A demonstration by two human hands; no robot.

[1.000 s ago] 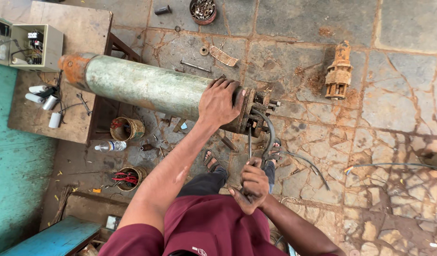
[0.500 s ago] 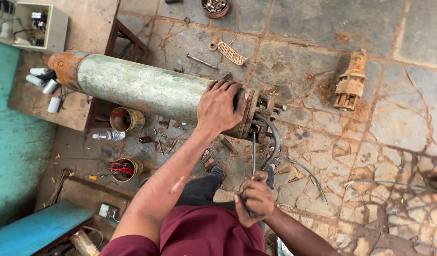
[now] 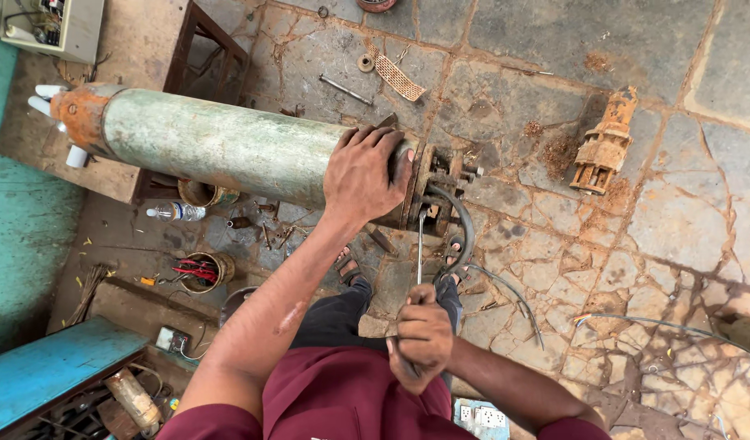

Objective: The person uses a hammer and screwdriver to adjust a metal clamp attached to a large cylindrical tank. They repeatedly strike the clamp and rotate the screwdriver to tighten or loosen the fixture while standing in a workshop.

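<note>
A long green metal cylinder (image 3: 212,147) with a rusty orange far end lies horizontally above the stone floor. My left hand (image 3: 365,173) rests flat on its top near the flanged end (image 3: 437,189), which carries bolts and a dark cable (image 3: 464,232). My right hand (image 3: 421,336) is closed around the handle of a thin long tool (image 3: 421,248) whose shaft rises to the underside of the flange. My feet in sandals stand below the flange.
A rusty cylindrical part (image 3: 605,147) lies on the floor at right. A metal rod (image 3: 344,90) and a mesh strip (image 3: 395,77) lie beyond the cylinder. At left are a wooden table (image 3: 139,49), a plastic bottle (image 3: 175,212), tins (image 3: 202,273) and a blue bench (image 3: 53,371).
The view has shifted a little closer. My left hand stays on the cylinder; my right hand keeps the tool at the flange with only slight movement.
</note>
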